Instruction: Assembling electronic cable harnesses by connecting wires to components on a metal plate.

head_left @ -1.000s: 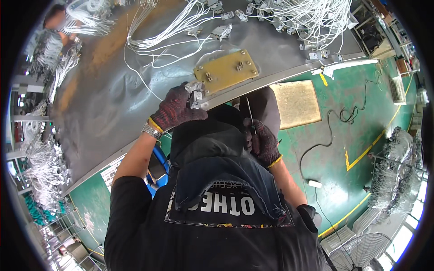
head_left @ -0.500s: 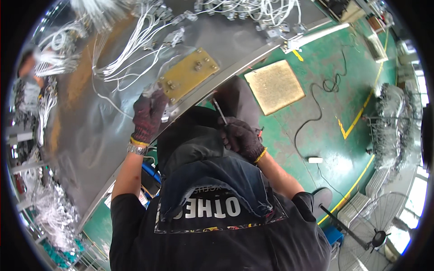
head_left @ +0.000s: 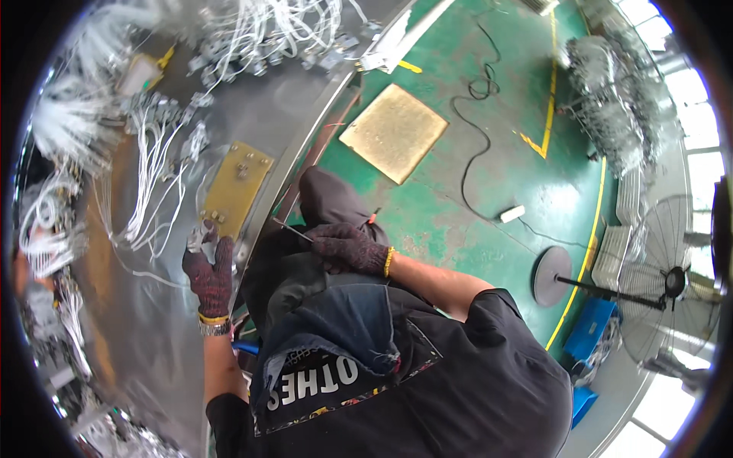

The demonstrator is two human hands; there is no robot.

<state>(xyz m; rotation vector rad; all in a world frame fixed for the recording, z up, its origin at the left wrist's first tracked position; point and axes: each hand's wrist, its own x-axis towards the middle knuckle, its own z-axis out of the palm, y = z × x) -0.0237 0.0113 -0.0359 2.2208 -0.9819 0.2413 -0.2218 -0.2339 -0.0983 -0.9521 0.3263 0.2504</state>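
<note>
My left hand (head_left: 209, 279), in a dark knit glove with a yellow cuff, is at the near end of a yellowish plate (head_left: 245, 188) with several bolts on it. Its fingers are closed on a small silvery metal piece (head_left: 201, 237), partly covered by the glove. A thin white wire (head_left: 154, 276) runs across the bench to this hand. Over my lap, my right hand (head_left: 349, 249), gloved alike, grips a thin metal rod-like tool (head_left: 291, 228). The tool's tip points left toward the bench edge; its handle is hidden in the fist.
On the metal bench (head_left: 164, 328) lie bundles of white wires (head_left: 150, 183) with small metal ends. A square tan board (head_left: 395, 133) lies on the green floor to the right. Beyond it are a black cable (head_left: 466, 172), a standing fan (head_left: 672, 282) and a hanging rack of wires (head_left: 607, 103).
The head view has turned, so the bench appears further left. My right hand has come nearer the bench edge, its tool now tilted flatter and leftward. My left hand stays by the yellowish plate.
</note>
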